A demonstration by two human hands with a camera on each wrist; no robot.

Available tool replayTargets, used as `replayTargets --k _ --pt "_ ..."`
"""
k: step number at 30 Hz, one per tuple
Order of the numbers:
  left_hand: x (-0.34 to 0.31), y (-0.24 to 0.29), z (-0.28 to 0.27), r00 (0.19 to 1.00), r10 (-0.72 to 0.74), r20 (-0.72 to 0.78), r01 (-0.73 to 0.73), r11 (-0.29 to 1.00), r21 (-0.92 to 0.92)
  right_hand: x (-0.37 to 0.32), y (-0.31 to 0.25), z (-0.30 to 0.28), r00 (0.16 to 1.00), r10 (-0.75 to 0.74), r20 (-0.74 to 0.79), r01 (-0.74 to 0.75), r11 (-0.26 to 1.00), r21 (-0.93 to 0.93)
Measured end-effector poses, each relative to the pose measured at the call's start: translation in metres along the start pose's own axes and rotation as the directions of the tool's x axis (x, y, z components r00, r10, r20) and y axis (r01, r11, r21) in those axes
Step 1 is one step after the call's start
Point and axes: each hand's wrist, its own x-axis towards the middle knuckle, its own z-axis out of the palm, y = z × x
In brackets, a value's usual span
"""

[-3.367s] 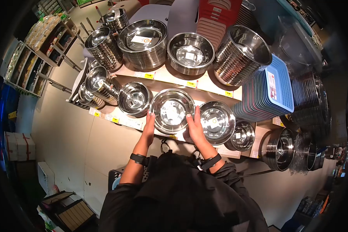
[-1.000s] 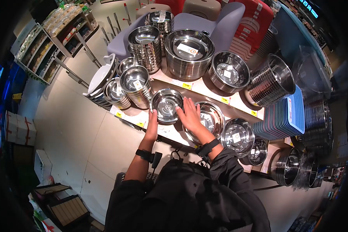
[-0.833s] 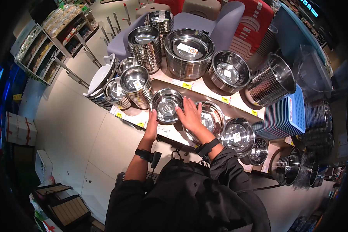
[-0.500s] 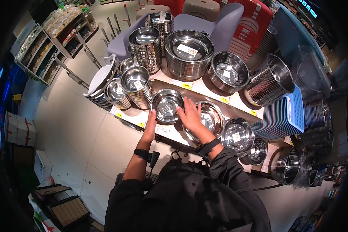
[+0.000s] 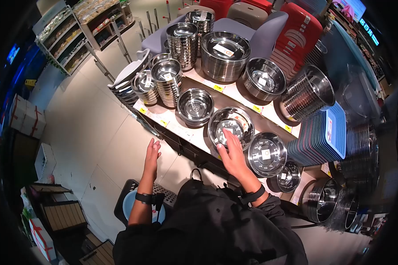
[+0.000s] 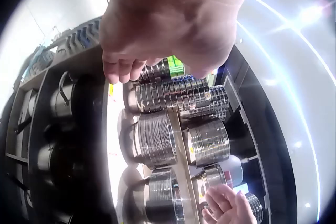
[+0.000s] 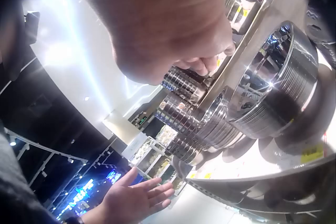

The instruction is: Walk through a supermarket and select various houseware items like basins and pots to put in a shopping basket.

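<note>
In the head view the left hand is raised in the air in front of the lower shelf, fingers extended, holding nothing. The right hand has its fingers spread over the near rim of a steel basin; whether it touches the metal, I cannot tell. Left of that basin stands a smaller steel bowl stack, no hand on it. Another wide basin sits to the right. The right wrist view shows the left hand open, palm visible, away from the steel stacks.
Taller steel stacks line the upper shelf. Blue and pink plastic baskets stand at the right, red stools behind. A dark crate with a light blue basin is on the floor at lower left.
Both hands have left the small bowl stack. The left hand moved back and left into the air, and the right hand moved right to the neighbouring basin. The head view has shifted.
</note>
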Motion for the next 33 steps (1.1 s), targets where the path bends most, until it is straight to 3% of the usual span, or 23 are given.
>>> replayTargets --k 7,11,13,15,17,18,21,24,25,27,31,32,33 --pt "-0.144 -0.027 -0.011 0.966 -0.026 -0.257 0.041 0.998 0.054 -0.081 -0.005 0.002 0.981 -0.164 0.106 0.141 0.97 0.196" --pt "-0.239 -0.063 -0.024 0.937 -0.101 -0.334 0.117 0.993 0.029 -0.136 -0.001 0.016 0.956 -0.148 0.251 0.074 0.956 0.282" --pt "-0.28 -0.074 -0.028 0.899 -0.152 -0.412 0.211 0.972 0.101 -0.159 -0.007 0.023 0.936 -0.159 0.313 0.058 0.949 0.309" --pt "-0.318 -0.095 -0.038 0.876 -0.128 -0.465 0.197 0.975 0.104 -0.178 -0.013 0.038 0.896 -0.191 0.401 0.065 0.95 0.306" --pt "-0.354 -0.103 -0.046 0.854 -0.233 -0.465 0.352 0.917 0.187 -0.195 -0.026 0.054 0.849 -0.278 0.449 0.142 0.939 0.313" --pt "-0.37 -0.108 -0.049 0.864 -0.19 -0.465 0.356 0.886 0.298 -0.202 -0.034 0.062 0.818 -0.307 0.487 0.159 0.933 0.322" --pt "-0.409 -0.121 -0.056 0.85 -0.289 -0.441 0.46 0.814 0.354 -0.226 -0.057 0.088 0.742 -0.368 0.561 0.188 0.917 0.353" --pt "-0.444 -0.137 -0.068 0.879 -0.323 -0.351 0.445 0.821 0.358 -0.252 -0.078 0.118 0.597 -0.468 0.652 0.276 0.883 0.38" --pt "-0.455 -0.138 -0.073 0.885 -0.331 -0.328 0.456 0.762 0.46 -0.262 -0.084 0.127 0.596 -0.468 0.653 0.281 0.883 0.376" --pt "-0.472 -0.137 -0.083 0.932 -0.25 -0.261 0.359 0.728 0.584 -0.281 -0.094 0.143 0.466 -0.475 0.747 0.37 0.871 0.323" --pt "-0.508 -0.162 -0.126 0.961 -0.184 -0.207 0.271 0.779 0.565 -0.321 -0.105 0.178 0.421 -0.394 0.817 0.372 0.897 0.24" --pt "-0.513 -0.167 -0.135 0.97 -0.148 -0.195 0.24 0.735 0.634 -0.333 -0.109 0.184 0.528 -0.427 0.734 0.406 0.886 0.223" --pt "-0.515 -0.171 -0.143 0.974 -0.139 -0.178 0.222 0.741 0.634 -0.339 -0.112 0.192 0.539 -0.418 0.731 0.41 0.889 0.205"
